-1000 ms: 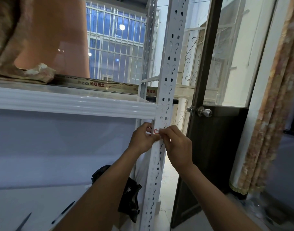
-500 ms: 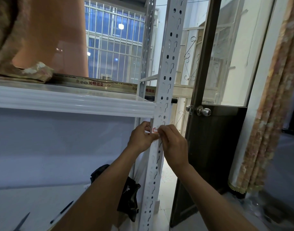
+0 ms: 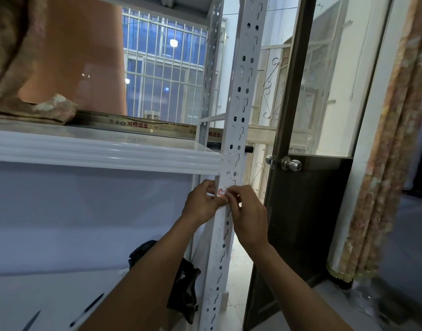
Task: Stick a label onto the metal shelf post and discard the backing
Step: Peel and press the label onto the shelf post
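A white perforated metal shelf post [image 3: 241, 96] runs up the middle of the view. A small white label with a red border [image 3: 221, 191] lies against the post just below the shelf edge. My left hand [image 3: 201, 201] touches the label's left side with thumb and fingers. My right hand [image 3: 247, 211] covers its right part, fingertips pressed on the post. Most of the label is hidden by my fingers. I cannot tell whether any backing is in either hand.
A white shelf board [image 3: 104, 154] joins the post at the left, carrying a folded cloth [image 3: 38, 108] and a long printed box [image 3: 138, 125]. A dark bag [image 3: 183, 290] lies on the lower shelf beside a pen [image 3: 88, 309]. A door with a round knob [image 3: 291, 163] stands at the right, curtain [image 3: 382, 163] beyond.
Both hands stay at the same spot on the post. My fingers have shifted slightly over the label, and the view has drifted a little.
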